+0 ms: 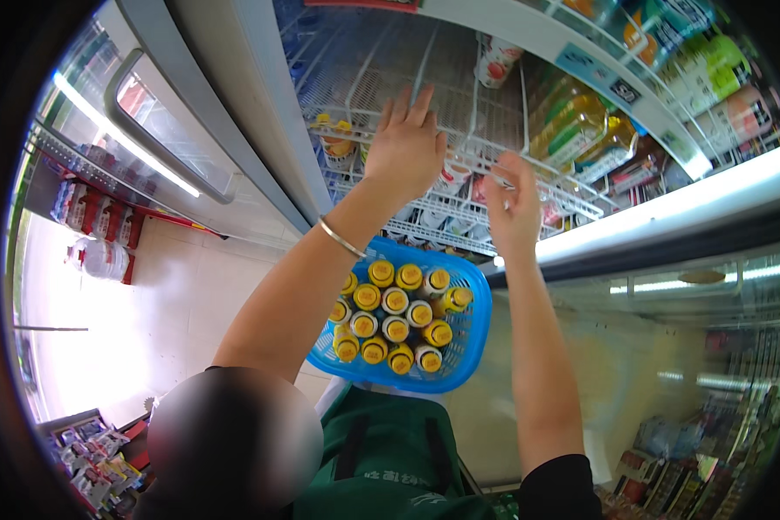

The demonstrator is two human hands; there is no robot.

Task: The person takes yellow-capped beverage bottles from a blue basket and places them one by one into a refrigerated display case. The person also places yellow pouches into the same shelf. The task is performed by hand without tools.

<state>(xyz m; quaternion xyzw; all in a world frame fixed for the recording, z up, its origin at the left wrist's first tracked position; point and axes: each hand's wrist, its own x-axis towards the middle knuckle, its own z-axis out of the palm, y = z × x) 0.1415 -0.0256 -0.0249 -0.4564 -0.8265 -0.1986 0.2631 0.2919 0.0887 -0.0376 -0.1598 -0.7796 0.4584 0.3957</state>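
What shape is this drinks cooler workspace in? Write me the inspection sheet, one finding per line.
Surface: white wire shelf inside the cooler, mostly bare.
Work things: blue plastic basket below the hands, holding many yellow-capped bottles.
Clutter: white container with red print on the shelf; yellow drink bottles to its right.
Hands: left hand spread over the shelf; right hand loosely curled near its front edge. Neither visibly holds anything; contact unclear.
Cables: nothing seen.
Surroundings: left glass door open; tiled floor beyond.
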